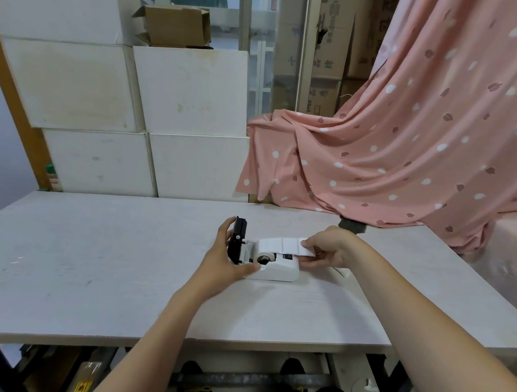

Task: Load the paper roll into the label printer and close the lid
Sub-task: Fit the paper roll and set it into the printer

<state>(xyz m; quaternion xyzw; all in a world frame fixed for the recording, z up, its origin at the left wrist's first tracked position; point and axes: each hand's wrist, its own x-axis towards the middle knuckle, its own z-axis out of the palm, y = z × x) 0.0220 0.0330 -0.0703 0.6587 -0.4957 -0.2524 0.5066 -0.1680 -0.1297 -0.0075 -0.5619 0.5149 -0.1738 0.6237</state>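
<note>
Gripping the label printer [274, 271], left hand [227, 257] – right hand [325, 249] pinching the paper roll [272, 246] strip, lid [237, 239] up

One cam only, head-worn, wide-angle w/ bent edges. Looks fwd and down over the pale grey wood-grain tabletop [86, 259] from its near edge; both forearms reach in from bottom of frame. Small white label printer [277, 271] sits mid-frame, near. Stacked white boxes [178, 94] and pink leaf-print cloth [421, 134] fill the far side.
</note>
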